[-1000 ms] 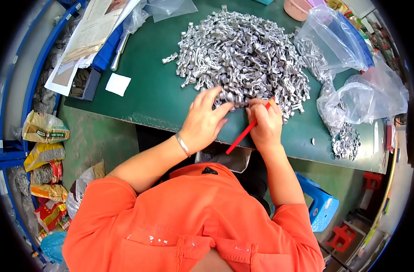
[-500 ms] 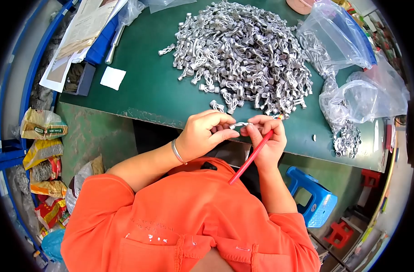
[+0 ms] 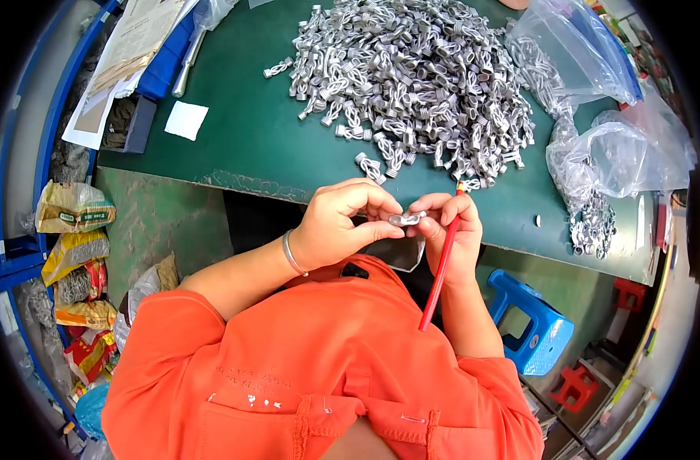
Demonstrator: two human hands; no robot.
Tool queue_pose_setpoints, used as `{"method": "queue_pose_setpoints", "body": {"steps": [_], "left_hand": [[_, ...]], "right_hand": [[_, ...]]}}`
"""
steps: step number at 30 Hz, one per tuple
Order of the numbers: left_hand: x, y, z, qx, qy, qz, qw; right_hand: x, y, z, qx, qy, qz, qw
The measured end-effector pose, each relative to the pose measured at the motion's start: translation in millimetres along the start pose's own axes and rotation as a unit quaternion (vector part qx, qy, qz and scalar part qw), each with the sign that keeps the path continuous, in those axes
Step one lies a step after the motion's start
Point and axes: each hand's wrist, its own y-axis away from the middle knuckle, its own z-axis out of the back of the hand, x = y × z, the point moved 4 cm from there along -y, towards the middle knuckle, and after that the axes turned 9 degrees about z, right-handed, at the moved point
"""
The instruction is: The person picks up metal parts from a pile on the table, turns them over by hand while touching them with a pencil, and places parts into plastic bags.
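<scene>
Probably the main risk is a drop: the metal piece [image 3: 406, 219] is held in the air just past the surface's [image 3: 235, 146] near edge, so a slip b/c of small, hard ends could send it into the lap or onto the floor. L hand [image 3: 331, 222] has thumb + index fingertips pinching one end; R hand [image 3: 459, 234] pinches the other, w/ the red pen [image 3: 440, 280] lying across it too. That double hold may loosen the R grip, or the pen's upper end, close to the pile [image 3: 411, 84], might nudge a loose piece. Pile's steep & near the front, so a bump could start a slide, I'd guess. Surface is green, w/ a chipped front edge; white paper scrap [image 3: 186, 120] at L, clear plastic bag [image 3: 576, 46] at R, smaller metal bits [image 3: 593, 230] below it. Room: packed sacks [image 3: 74, 207] on the L, blue stool [image 3: 545, 337] under the R side, red stool [image 3: 575, 389] beyond; background stuff far R is too warped/small to ID.
</scene>
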Motion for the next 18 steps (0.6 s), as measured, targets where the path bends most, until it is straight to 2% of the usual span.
{"method": "queue_pose_setpoints", "body": {"steps": [1, 3, 7, 10, 12, 13, 15, 17, 18], "left_hand": [[-0.1, -0.1, 0.7, 0.000, 0.000, 0.001, 1.000], [-4.3, 0.4, 1.4, 0.010, -0.050, -0.059, 0.997], [-2.1, 1.7, 0.9, -0.002, -0.050, -0.071, 0.996], [7.0, 5.5, -0.5, 0.011, -0.031, -0.020, 0.999], [14.2, 8.2, -3.1, 0.019, 0.001, 0.046, 0.999], [13.5, 7.3, -2.1, 0.020, 0.001, 0.046, 0.999], [3.6, 4.6, -0.9, 0.061, -0.099, -0.032, 0.993], [-3.9, 1.3, 7.9, 0.056, -0.132, -0.069, 0.987], [-5.6, -2.8, 16.2, 0.033, -0.181, -0.126, 0.975]], "right_hand": [[-1.0, 0.8, -0.7, 0.000, 0.000, -0.001, 1.000], [3.7, 2.0, -5.2, 0.026, 0.075, 0.087, 0.993], [12.6, 5.8, -7.0, 0.030, 0.124, 0.153, 0.980], [17.1, 9.9, -10.4, 0.038, 0.134, 0.157, 0.978], [21.1, 10.1, -15.5, 0.064, 0.169, 0.171, 0.969], [22.2, 10.3, -15.6, 0.063, 0.170, 0.171, 0.969], [23.8, 12.1, -19.0, 0.104, 0.215, 0.191, 0.952], [25.8, 12.7, -16.9, 0.090, 0.224, 0.187, 0.952], [27.8, 11.6, -17.5, 0.140, 0.287, 0.173, 0.932]]}}
